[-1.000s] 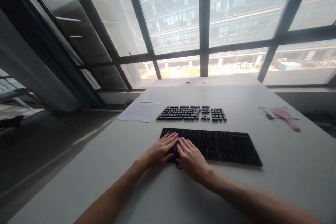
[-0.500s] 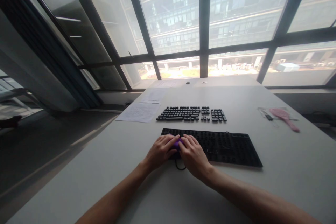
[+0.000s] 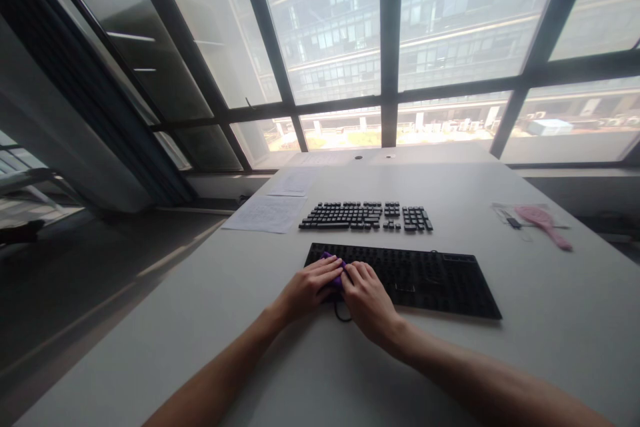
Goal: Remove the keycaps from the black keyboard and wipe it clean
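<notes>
A black keyboard base point(image 3: 445, 283) without its keycaps lies at a slight slant on the white table. Near its left end, my left hand point(image 3: 313, 285) presses a purple cloth-like piece point(image 3: 337, 279) down, the fingers laid over it. My right hand point(image 3: 367, 297) grips the right side of the same piece, its fingers bent and close to the left fingertips. Most of the piece is hidden under both hands. Beyond the base, black keycaps point(image 3: 345, 217) are laid out in keyboard order.
A cable point(image 3: 342, 313) loops out at the near edge of the base. Paper sheets point(image 3: 264, 213) lie at the left edge of the table point(image 3: 400, 380). On the right is a pink hairbrush point(image 3: 543, 221) beside small tools. Windows point(image 3: 325, 27) rise behind.
My left fingers have flattened and shifted slightly left, and more of the purple piece shows above them. My right hand has stayed nearly in place.
</notes>
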A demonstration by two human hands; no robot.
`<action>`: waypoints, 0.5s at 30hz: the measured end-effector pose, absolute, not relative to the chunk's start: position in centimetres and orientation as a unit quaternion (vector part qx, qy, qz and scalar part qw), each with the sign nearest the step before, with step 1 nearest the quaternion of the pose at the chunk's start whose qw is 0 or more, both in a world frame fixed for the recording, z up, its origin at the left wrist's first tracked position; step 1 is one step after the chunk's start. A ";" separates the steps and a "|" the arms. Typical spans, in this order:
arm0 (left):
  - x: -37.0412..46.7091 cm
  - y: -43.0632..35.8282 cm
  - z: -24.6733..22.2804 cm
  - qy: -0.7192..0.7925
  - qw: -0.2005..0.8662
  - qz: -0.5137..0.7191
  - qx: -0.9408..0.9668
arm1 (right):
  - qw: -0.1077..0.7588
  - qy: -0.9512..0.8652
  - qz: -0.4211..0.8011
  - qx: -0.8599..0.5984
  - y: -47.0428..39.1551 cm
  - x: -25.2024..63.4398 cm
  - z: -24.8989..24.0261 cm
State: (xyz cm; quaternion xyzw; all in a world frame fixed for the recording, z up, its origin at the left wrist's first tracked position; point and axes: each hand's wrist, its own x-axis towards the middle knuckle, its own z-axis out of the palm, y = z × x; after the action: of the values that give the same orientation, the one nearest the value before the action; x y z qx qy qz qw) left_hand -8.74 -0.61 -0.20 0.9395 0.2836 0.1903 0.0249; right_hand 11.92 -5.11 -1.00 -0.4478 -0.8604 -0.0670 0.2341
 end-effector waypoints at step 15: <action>-8.9 -1.1 1.1 0.355 0.063 0.288 0.887 | 0.275 -0.856 -0.011 -0.438 -6.2 12.6 1.0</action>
State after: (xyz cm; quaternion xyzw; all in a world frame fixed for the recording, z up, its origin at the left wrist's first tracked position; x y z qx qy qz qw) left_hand -8.91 -1.07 1.08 0.8871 0.3550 0.2882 0.0627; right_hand 12.61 -6.21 1.03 -0.4376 -0.8559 -0.0113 0.2753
